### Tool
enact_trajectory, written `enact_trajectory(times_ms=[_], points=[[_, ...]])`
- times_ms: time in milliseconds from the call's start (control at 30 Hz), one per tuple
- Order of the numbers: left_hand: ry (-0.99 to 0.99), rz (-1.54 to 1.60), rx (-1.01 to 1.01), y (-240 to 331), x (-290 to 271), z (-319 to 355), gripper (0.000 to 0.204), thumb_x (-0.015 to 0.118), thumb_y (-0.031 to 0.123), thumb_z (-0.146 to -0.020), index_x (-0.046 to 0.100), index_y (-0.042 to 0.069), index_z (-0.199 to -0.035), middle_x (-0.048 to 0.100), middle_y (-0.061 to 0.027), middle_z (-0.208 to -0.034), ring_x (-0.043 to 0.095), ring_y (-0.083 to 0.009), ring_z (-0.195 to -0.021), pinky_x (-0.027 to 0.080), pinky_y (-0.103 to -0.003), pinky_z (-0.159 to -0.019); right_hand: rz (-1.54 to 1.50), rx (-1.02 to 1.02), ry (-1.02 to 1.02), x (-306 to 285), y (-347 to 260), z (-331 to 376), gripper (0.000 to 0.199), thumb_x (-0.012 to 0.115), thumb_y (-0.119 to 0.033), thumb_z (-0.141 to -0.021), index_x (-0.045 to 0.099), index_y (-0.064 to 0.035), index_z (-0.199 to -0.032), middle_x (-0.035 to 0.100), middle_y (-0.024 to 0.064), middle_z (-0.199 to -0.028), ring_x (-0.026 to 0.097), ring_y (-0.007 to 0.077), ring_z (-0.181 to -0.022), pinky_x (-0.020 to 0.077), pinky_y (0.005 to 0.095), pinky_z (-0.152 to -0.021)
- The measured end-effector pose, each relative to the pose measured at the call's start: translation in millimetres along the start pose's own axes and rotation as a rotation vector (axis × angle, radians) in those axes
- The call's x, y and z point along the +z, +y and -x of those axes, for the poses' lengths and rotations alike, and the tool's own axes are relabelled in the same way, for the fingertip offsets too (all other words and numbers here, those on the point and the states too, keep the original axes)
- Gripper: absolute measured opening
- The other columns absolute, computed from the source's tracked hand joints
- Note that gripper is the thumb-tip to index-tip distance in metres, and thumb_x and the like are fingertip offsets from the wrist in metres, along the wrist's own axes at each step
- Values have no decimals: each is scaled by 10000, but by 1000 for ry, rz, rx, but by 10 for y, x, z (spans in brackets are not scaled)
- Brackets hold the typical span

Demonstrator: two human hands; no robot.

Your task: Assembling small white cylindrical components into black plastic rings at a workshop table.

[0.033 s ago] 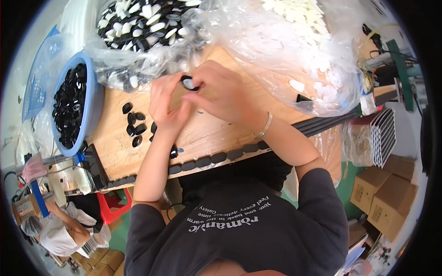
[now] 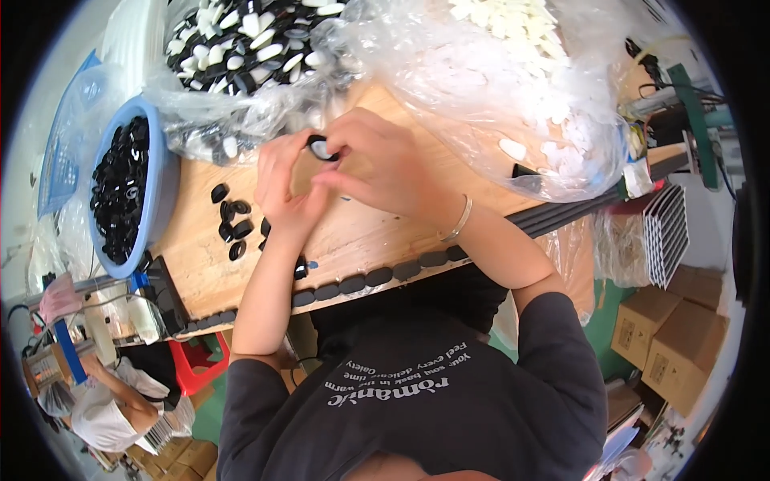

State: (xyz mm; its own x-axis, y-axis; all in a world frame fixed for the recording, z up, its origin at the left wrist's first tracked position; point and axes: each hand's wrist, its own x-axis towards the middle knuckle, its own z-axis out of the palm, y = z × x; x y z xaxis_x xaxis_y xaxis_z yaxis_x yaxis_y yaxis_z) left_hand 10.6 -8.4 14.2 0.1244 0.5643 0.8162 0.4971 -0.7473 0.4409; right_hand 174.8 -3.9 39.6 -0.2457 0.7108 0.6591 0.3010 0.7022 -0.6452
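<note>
A small black oval part (image 2: pixel 322 148) with a pale centre sits between my two hands over the wooden table. My left hand (image 2: pixel 282 172) pinches its left edge with the fingertips. My right hand (image 2: pixel 373 156), slightly blurred, closes on its right side, and its bent fingers hide some of the part. Below the part, my two thumbs come close together. On the table left of my left forearm lies a loose group of small black oval rings (image 2: pixel 236 220). Another black ring (image 2: pixel 301 267) lies near the front edge, beside that forearm.
A blue basin (image 2: pixel 164 172) full of black parts stands at left. Plastic bags spread across the back, holding black and white pieces (image 2: pixel 241 48) and pale pieces (image 2: pixel 529 48). Dark padding (image 2: pixel 353 284) lines the table's front edge. Another person (image 2: pixel 112 409) sits at lower left.
The whole view has shifted very slightly. Both hands and the black oval part appear a little further left, with the grip much the same.
</note>
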Motion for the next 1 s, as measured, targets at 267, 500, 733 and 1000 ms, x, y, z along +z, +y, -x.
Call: enact_trajectory(times_ms=[267, 500, 733, 1000], points=[[58, 317, -310, -13, -63, 2, 465, 657, -81, -698, 549, -29, -1147, 625, -104, -1029, 521, -180, -960, 400, -294, -881, 241, 418, 233, -1421, 661, -218, 112, 667, -76, -824, 659, 12, -892, 654, 20, -773, 579, 64, -694, 469, 212, -648], [-10, 368, -377, 37, -45, -28, 442, 639, -90, -702, 548, -22, -1129, 616, -87, -1066, 496, -159, -957, 380, -286, -909, 689, 560, 43, -2369, 1217, 234, 126, 649, -72, -813, 666, 6, -911, 682, 73, -798, 633, 121, -695, 498, 244, -654], [-60, 357, -336, 9, -52, 14, 429, 660, -73, -701, 557, -28, -1115, 622, -87, -1057, 500, -168, -952, 391, -295, -886, 652, 525, 22, -2295, 1211, 185, 150, 659, -77, -785, 668, -2, -914, 688, 111, -820, 653, 198, -693, 516, 297, -662], [-67, 337, -318, -3, -69, -6, 407, 669, -67, -694, 577, -26, -1088, 622, -74, -1037, 504, -169, -930, 395, -291, -872, 631, 398, -96, -2030, 1462, -142, 128, 651, -93, -815, 658, -5, -909, 678, 88, -792, 625, 159, -672, 504, 276, -648]])
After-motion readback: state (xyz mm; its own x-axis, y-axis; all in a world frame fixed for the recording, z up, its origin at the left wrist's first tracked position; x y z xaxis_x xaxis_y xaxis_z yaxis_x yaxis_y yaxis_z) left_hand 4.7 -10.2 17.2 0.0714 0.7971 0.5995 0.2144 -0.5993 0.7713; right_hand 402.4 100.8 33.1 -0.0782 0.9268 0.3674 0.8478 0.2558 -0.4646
